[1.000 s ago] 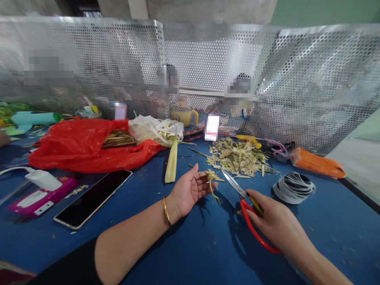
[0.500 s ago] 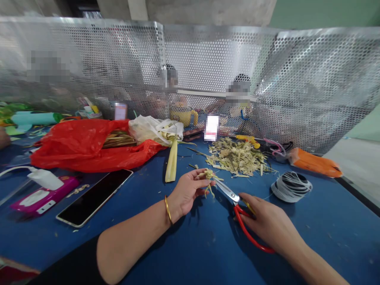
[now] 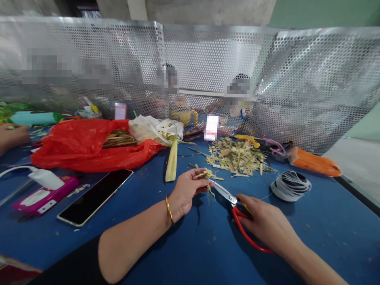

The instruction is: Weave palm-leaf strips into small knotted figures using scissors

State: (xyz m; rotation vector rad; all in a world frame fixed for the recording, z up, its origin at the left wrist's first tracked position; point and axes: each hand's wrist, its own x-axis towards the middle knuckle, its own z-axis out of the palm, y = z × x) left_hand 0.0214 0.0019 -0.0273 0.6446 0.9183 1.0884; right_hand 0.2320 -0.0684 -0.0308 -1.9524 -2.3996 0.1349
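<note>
Pinched in the fingers of my left hand (image 3: pixel 187 190) is a small bundle of pale green-yellow plant strips (image 3: pixel 208 174), loose ends dangling below the fingers. My right hand (image 3: pixel 264 217) grips red-handled scissors (image 3: pixel 228 194), whose silver blades point up and left. The blade tips reach the strips beside my left fingertips; whether they are cutting cannot be made out. Behind the bundle lies a heap of dry trimmed scraps (image 3: pixel 237 156). One long pale husk strip (image 3: pixel 171 162) rests left of it on the blue table (image 3: pixel 184 253).
A spool of white thread (image 3: pixel 291 186) and an orange packet (image 3: pixel 315 161) are on the right. To the left are a red plastic bag (image 3: pixel 74 146), a phone (image 3: pixel 95 198) and a magenta power strip (image 3: pixel 47 194). A perforated metal screen (image 3: pixel 208 55) stands behind; another person's hand (image 3: pixel 13 136) shows far left.
The scissors and my right hand have shifted slightly left, bringing the blade tips closer to my left fingers. At far left, another person's hand has come further into view.
</note>
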